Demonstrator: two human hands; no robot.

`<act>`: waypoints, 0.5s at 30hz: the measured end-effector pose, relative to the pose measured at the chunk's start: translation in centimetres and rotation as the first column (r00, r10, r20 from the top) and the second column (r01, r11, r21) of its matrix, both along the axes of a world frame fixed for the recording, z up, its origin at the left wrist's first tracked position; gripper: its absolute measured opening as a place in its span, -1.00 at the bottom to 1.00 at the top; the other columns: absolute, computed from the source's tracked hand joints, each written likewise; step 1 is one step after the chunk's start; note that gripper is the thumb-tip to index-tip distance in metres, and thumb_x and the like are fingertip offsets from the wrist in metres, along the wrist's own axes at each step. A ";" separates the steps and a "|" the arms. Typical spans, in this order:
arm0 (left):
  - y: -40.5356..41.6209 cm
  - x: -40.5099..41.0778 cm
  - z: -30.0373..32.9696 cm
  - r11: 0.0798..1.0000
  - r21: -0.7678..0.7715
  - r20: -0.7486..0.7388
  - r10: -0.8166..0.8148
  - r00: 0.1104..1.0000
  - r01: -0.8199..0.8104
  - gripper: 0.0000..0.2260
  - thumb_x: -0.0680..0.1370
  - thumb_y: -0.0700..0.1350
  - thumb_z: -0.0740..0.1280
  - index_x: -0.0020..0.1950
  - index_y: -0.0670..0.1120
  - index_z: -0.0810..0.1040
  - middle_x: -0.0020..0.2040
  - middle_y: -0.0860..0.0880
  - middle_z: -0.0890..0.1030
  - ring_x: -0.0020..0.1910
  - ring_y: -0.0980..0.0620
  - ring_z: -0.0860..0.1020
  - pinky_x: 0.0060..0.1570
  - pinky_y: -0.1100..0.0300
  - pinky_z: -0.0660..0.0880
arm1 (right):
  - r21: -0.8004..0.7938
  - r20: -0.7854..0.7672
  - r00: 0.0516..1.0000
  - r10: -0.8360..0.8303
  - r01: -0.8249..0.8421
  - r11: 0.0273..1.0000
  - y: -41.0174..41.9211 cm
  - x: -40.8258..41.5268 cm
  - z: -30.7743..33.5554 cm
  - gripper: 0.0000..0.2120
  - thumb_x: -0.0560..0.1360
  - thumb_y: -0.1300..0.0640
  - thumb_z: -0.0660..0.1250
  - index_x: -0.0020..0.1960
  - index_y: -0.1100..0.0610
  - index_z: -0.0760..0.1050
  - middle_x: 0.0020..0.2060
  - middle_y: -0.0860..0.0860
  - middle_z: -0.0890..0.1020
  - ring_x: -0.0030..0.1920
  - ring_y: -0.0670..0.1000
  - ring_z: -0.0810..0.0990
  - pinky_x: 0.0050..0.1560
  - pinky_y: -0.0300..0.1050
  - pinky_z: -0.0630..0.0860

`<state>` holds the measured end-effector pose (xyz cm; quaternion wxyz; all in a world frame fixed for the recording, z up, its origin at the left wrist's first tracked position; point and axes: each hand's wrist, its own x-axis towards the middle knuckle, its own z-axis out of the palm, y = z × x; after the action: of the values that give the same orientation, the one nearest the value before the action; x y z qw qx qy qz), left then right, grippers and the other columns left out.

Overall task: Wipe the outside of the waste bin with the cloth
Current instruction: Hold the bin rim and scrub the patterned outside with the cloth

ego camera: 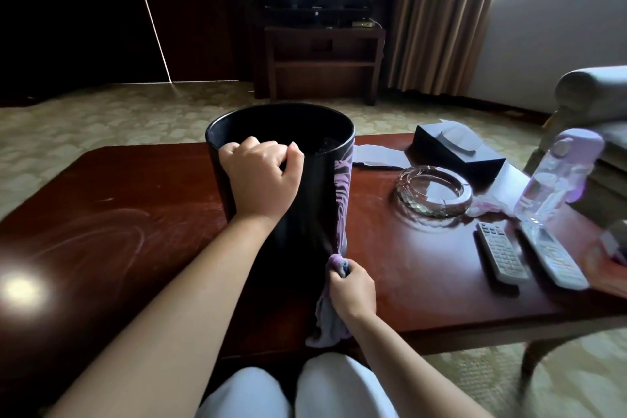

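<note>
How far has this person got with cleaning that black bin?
Mid-job, as far as I can tell. The bin stands on the table; the left hand grips its rim to steady it. The right hand holds the cloth low against the bin's near side, so wiping is in hand. Which parts are already clean can't be judged on the dark surface; the far side is hidden and may remain.

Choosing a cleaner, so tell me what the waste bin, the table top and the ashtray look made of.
Waste bin: black, glossy, probably plastic or lacquered; its side mirrors the cloth.
Table top: dark reddish wood, varnished; shows glare and smear marks.
Ashtray: clear faceted glass or crystal, since the table shows through it.
</note>
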<state>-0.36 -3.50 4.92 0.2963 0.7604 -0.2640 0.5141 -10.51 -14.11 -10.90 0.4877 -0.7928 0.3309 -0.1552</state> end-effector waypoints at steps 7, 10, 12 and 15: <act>1.9 1.4 0.6 0.989 0.031 -0.082 -0.144 0.986 0.147 -0.61 0.44 -0.05 0.14 -0.51 0.03 0.02 -0.60 0.14 0.11 -0.47 0.02 0.31 -0.20 0.11 0.22 | 0.487 0.335 0.934 -0.126 -0.057 0.871 -1.4 -1.6 -0.3 -0.79 0.46 0.25 0.31 -0.32 0.06 0.56 -0.44 -0.03 0.50 -0.36 -0.03 0.41 -0.21 -0.07 0.39; 2.5 2.0 1.0 0.977 0.049 -0.096 -0.201 0.975 0.207 -0.64 0.41 -0.05 0.11 -0.52 0.06 0.00 -0.62 0.14 0.11 -0.47 0.01 0.28 -0.20 0.13 0.20 | 0.498 0.381 0.920 -0.095 -0.118 0.859 -1.6 -2.2 0.3 -0.79 0.48 0.32 0.27 -0.26 0.12 0.55 -0.45 -0.06 0.49 -0.40 -0.09 0.39 -0.21 -0.11 0.36; 3.0 2.4 1.2 0.972 0.070 -0.128 -0.214 0.968 0.224 -0.65 0.43 -0.04 0.10 -0.52 0.04 0.04 -0.62 0.13 0.15 -0.46 -0.01 0.29 -0.18 0.13 0.21 | 0.505 0.403 0.910 -0.096 -0.134 0.853 -1.5 -2.1 0.5 -0.81 0.48 0.34 0.27 -0.24 0.14 0.56 -0.42 -0.07 0.51 -0.38 -0.10 0.41 -0.21 -0.15 0.37; 3.1 1.9 0.9 0.989 0.132 -0.049 -0.068 0.997 0.074 -0.64 0.50 -0.07 0.12 -0.50 -0.06 0.19 -0.55 -0.02 0.31 -0.42 -0.12 0.39 -0.27 0.06 0.29 | 0.504 0.413 0.906 -0.096 -0.140 0.852 -1.4 -2.0 0.3 -0.82 0.48 0.33 0.28 -0.23 0.15 0.57 -0.41 -0.07 0.53 -0.35 -0.09 0.42 -0.21 -0.15 0.38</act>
<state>1.54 -0.42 5.85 0.2686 0.7800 -0.3178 0.4674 -12.53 -15.49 -10.61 0.7462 -0.5812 0.2374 -0.2216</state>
